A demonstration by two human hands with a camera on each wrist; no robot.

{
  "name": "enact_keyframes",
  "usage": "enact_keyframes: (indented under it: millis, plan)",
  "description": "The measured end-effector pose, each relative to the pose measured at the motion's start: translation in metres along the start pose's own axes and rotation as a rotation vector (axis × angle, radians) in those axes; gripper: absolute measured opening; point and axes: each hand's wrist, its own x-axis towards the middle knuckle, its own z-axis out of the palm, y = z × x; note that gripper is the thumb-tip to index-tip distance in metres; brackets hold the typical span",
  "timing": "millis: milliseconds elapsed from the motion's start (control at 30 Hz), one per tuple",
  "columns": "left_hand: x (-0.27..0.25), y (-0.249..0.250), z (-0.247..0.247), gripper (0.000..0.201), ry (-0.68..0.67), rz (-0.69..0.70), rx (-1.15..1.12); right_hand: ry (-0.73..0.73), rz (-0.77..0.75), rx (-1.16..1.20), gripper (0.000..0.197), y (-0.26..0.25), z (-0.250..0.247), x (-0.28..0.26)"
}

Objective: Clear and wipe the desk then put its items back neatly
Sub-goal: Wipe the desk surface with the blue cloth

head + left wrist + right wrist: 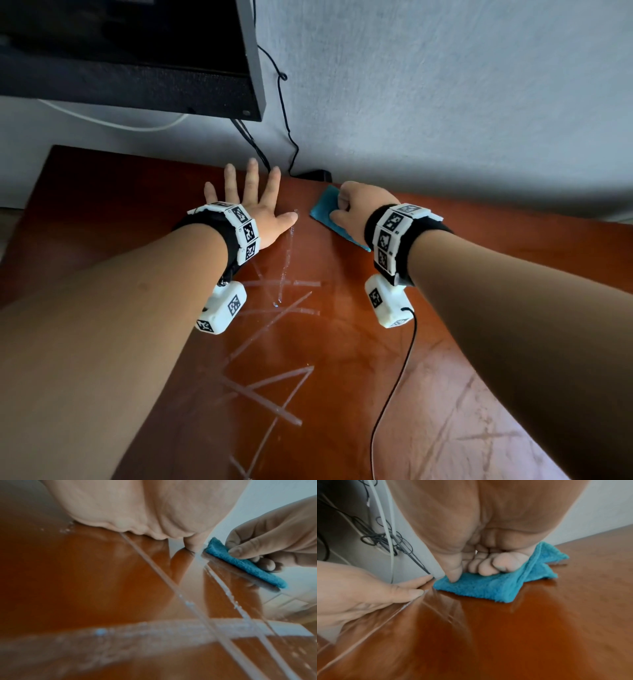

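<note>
The brown wooden desk (346,346) carries pale wet streaks (274,308) across its middle. My left hand (253,202) lies flat on the desk near the back edge, fingers spread and straight; the left wrist view shows its palm (137,513) pressed down. Just to its right my right hand (358,205) grips a folded teal cloth (323,209) and holds it down on the wood. In the right wrist view the curled fingers (489,565) bunch the cloth (479,589), with the left hand (368,588) close beside it. The cloth (243,563) also shows in the left wrist view.
A black screen (137,68) hangs over the desk's back left corner. Dark cables (284,120) run down the grey wall to a small black object (317,175) at the desk's back edge. A thin black wire (394,377) trails from my right wrist across the desk.
</note>
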Motion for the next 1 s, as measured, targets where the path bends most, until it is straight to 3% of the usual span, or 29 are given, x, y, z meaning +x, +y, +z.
enact_keyframes:
  millis: [267,533,767,1000]
  plan:
    - [0.003,0.003,0.001,0.083,0.012,-0.003,0.03,0.002,-0.033,-0.064,0.012,-0.025,-0.002,0.041]
    - [0.003,0.002,-0.002,0.082,0.011,0.026,0.041,0.053,0.038,-0.023,0.014,-0.028,0.009,0.042]
    - [0.005,-0.002,-0.007,0.082,-0.006,0.055,0.044,0.057,0.184,0.036,0.02,-0.05,0.018,0.024]
    - [-0.006,-0.034,0.009,0.074,0.056,0.249,0.04,0.092,0.293,0.176,0.016,-0.077,0.058,-0.05]
